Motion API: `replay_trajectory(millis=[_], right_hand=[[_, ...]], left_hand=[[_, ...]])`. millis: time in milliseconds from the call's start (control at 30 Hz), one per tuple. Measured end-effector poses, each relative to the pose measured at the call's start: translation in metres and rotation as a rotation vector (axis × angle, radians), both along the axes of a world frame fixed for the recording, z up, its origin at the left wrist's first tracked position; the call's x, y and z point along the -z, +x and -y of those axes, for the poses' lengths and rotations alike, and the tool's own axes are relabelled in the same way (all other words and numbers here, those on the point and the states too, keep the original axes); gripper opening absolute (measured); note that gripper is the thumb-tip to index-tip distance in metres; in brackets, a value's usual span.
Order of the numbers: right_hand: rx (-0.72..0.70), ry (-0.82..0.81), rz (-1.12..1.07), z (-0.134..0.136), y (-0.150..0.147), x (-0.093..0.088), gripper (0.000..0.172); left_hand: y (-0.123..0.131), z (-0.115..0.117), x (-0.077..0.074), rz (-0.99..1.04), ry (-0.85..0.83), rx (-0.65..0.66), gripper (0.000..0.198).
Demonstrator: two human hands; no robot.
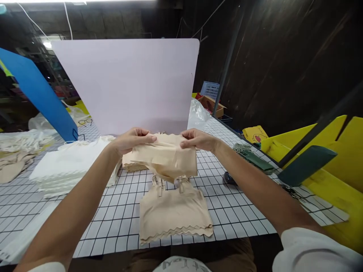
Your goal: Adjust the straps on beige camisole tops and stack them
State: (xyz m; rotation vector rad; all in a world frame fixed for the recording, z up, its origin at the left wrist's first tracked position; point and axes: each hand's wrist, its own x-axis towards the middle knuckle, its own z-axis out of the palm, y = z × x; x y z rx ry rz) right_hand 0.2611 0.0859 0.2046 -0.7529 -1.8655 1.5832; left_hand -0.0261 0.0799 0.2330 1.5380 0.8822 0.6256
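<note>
My left hand [132, 139] and my right hand [197, 139] each pinch an upper corner of a folded beige garment [166, 156], holding it up above the gridded table [113, 215]. Thin straps hang from its lower edge. Right below it, near the front edge, lies a small pile of beige tops with scalloped hems [174, 213]. Partly hidden behind the held piece sits another low beige stack [133, 165].
A stack of white garments [68, 168] lies at left, with more cloth [17, 151] beyond it. A pale upright board [127, 83] closes the back, a blue board [36, 94] leans at left. Yellow panels [334, 166], a dark green paddle [306, 164] and a plastic bag [197, 113] are at right.
</note>
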Motion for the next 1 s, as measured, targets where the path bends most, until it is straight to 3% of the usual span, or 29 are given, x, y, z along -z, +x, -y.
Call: replay_trajectory(millis=[233,333,433,533,667,800,1000], right_hand=[[0.127,0.030,0.000,-0.006,0.014,0.007,0.048],[0.143,0.121,0.005,-0.001,-0.007,0.004,0.045],[0.151,0.216,0.047,0.004,-0.034,-0.003,0.039],[0.176,0.189,0.067,0.002,-0.039,-0.008,0.038],[0.186,0.108,0.153,-0.006,-0.003,-0.006,0.041],[0.172,0.056,0.182,-0.006,0.033,0.002,0.043],[0.202,0.135,-0.008,0.006,0.050,-0.010,0.046]], left_hand=[[-0.027,-0.011,0.020,0.065,-0.005,-0.086,0.035],[-0.014,-0.013,0.033,0.022,0.012,-0.036,0.036],[0.013,-0.012,0.047,0.115,0.066,0.092,0.043],[0.029,-0.011,0.053,0.230,0.026,0.070,0.038],[0.015,-0.010,0.044,0.320,-0.004,-0.069,0.039],[-0.005,-0.007,0.028,0.352,0.026,-0.089,0.039],[-0.018,-0.003,0.008,0.308,0.133,-0.123,0.041]])
